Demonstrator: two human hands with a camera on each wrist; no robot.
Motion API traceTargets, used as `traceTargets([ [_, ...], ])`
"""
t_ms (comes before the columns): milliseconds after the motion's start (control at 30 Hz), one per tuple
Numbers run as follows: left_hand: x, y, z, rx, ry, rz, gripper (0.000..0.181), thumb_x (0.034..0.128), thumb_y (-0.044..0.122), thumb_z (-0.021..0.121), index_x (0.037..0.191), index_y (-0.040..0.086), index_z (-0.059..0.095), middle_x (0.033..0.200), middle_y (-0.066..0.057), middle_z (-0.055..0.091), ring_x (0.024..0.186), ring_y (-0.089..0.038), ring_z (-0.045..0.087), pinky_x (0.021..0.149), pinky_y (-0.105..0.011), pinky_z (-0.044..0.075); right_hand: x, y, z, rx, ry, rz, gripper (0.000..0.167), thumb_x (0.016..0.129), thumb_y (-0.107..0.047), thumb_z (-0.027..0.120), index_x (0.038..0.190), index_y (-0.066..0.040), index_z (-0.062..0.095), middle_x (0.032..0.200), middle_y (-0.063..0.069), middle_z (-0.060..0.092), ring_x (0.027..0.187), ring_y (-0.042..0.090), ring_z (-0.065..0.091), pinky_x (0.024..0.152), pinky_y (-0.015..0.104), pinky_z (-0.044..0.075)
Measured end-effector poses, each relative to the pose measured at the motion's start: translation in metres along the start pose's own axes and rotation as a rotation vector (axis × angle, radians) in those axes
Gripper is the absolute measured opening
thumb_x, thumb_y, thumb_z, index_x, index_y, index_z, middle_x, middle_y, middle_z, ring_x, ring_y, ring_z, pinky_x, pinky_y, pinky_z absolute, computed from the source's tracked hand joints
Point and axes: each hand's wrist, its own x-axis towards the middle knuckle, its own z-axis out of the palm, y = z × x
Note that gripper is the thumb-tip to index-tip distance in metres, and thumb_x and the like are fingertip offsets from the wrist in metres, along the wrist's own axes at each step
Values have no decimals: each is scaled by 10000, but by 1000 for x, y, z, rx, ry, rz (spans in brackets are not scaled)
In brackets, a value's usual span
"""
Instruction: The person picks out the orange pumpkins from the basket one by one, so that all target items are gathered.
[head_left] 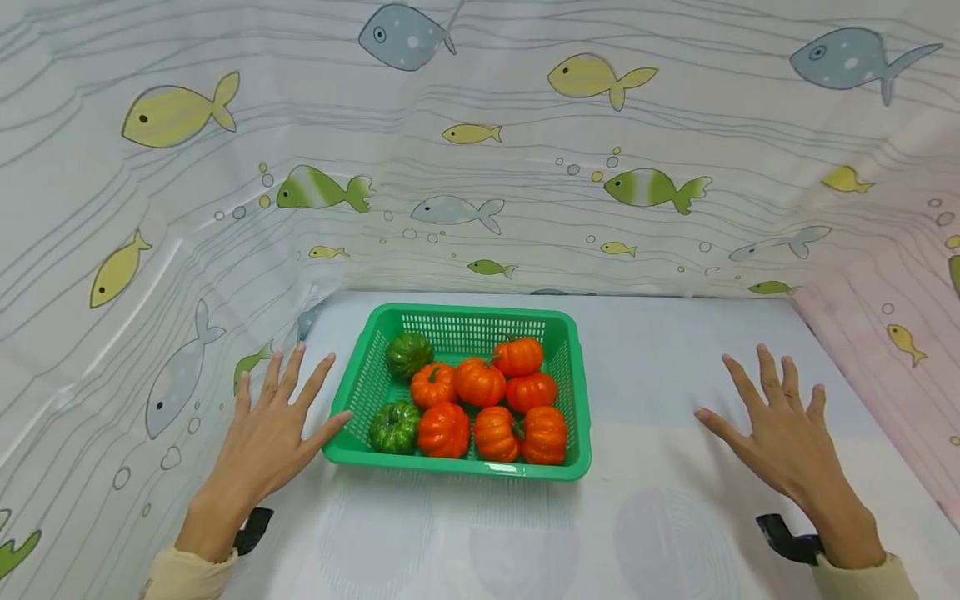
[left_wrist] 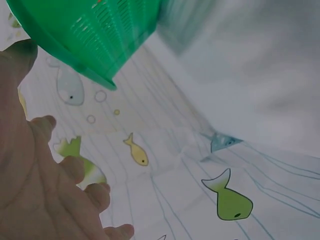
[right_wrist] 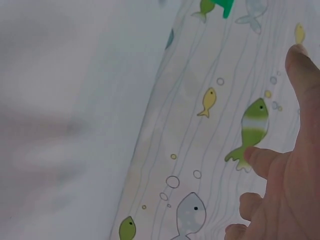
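Note:
In the head view the left hand (head_left: 272, 433) is spread with straight fingers beside the left edge of a green basket (head_left: 457, 467); its thumb tip overlaps the rim, and whether it touches I cannot tell. The basket holds several orange pumpkin-shaped items (head_left: 444, 430) and two green ones (head_left: 395, 427). Well to the right of the basket, the right hand (head_left: 791, 442) is spread and holds nothing. The left wrist view shows the left hand (left_wrist: 30, 165) below the basket (left_wrist: 100, 45). In the right wrist view the right hand (right_wrist: 295, 170) has its fingers extended.
A white surface (head_left: 652, 500) lies under the basket and between the hands. Behind and at both sides stands a fish-patterned sheet (head_left: 420, 167), with a pinkish part (head_left: 885, 275) at the right. Dark bands (head_left: 253, 531) are at both wrists.

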Motion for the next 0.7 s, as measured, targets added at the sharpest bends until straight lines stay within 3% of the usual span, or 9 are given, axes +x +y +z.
traceTargets([
  [533,2,-4,0,1,7,-7,897,976,596,606,1673,279,139,1711,-171,47,1559,-434,-19,1165,-733,-57,5,-2,2,-18,6,12,949,959,-618,608,1668,-177,157,1695,220,-72,1515,542,-71,1079,786,-155],
  [600,2,-4,1,-36,0,-19,893,986,577,605,1674,274,124,1709,-185,55,1557,-443,-6,1167,-729,-57,6,-3,4,-13,2,11,939,969,-616,594,1669,-176,149,1694,231,-47,1512,554,-44,1083,784,-150],
  [700,3,-6,1,-168,-18,-47,867,1006,515,620,1674,275,122,1704,-195,87,1550,-460,69,1166,-735,-39,7,-6,4,14,-2,9,890,1000,-592,567,1665,-154,169,1675,280,79,1482,602,81,1093,802,-93],
])
